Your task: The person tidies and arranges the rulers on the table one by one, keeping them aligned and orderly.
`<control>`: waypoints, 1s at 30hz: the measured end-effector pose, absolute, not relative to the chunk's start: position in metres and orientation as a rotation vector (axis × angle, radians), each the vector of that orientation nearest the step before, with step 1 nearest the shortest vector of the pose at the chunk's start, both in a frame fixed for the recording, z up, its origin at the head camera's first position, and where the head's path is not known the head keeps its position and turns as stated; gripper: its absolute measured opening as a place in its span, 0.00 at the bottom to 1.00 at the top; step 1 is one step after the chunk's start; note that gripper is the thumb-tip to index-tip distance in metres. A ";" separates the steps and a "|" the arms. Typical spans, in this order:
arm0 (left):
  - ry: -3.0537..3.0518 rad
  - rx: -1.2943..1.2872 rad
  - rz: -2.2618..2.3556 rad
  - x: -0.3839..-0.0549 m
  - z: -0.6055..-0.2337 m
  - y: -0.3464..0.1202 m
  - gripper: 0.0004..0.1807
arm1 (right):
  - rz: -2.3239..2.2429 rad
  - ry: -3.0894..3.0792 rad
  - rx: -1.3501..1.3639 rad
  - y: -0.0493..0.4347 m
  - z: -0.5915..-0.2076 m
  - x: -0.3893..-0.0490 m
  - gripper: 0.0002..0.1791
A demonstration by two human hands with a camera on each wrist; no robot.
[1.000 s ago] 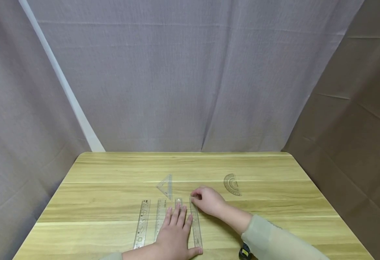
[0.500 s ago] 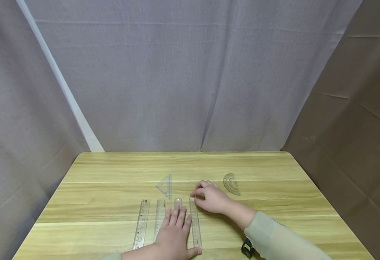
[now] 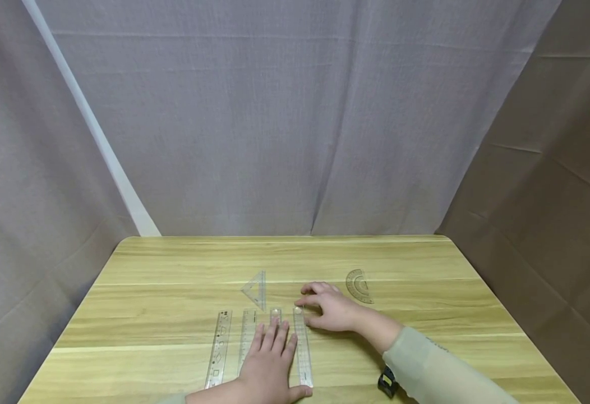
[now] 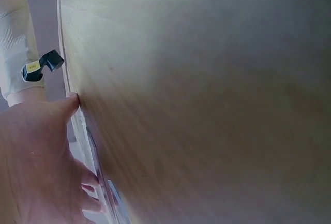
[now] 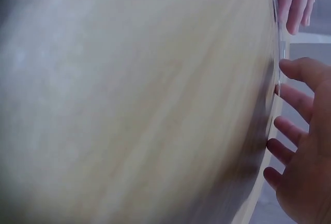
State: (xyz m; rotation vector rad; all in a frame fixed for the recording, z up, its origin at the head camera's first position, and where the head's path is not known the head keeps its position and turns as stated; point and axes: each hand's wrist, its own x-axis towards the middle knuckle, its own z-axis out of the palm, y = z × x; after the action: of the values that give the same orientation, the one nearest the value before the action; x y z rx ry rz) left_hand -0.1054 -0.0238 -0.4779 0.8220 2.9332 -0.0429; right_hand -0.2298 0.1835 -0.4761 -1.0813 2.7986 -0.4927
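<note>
My left hand (image 3: 270,367) lies flat with straight fingers over clear plastic rulers on the wooden table. Beneath its fingers is a narrow ruler (image 3: 275,312), mostly covered. Its thumb touches the near end of the rightmost ruler (image 3: 303,356). At that ruler's far end is my right hand (image 3: 336,311), index fingertip at the end and thumb beside the edge, spread apart. In the right wrist view the right hand's fingers (image 5: 289,129) are parted. Left of the left hand lie another clear ruler (image 3: 247,336) and a ruler with shape cutouts (image 3: 218,350).
A clear triangular set square (image 3: 262,289) lies beyond the rulers. To its right is a clear protractor (image 3: 354,287). A small black device with a yellow label (image 3: 388,382) is at the right wrist. Grey curtains (image 3: 275,140) stand behind the table (image 3: 184,264).
The right hand's thumb and index finger have parted at the rightmost ruler's far end, and the thumb has drawn back to the right. The left hand stays in place.
</note>
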 end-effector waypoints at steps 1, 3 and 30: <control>2.932 0.822 -0.040 -0.105 -0.478 -0.024 0.56 | -0.491 2.794 -1.090 0.184 -0.476 -0.230 0.24; 2.928 0.823 -0.035 -0.105 -0.478 -0.025 0.56 | -0.484 2.788 -1.102 0.185 -0.476 -0.231 0.24; 2.899 0.837 -0.013 -0.106 -0.480 -0.029 0.54 | -0.469 2.821 -1.132 0.188 -0.482 -0.230 0.24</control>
State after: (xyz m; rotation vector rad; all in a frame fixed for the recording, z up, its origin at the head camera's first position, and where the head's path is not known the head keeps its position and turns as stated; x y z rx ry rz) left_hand -0.1060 -0.0287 -0.4799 0.8370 2.8992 -0.0132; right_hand -0.2299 0.1878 -0.4817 -1.1322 2.8210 -0.4691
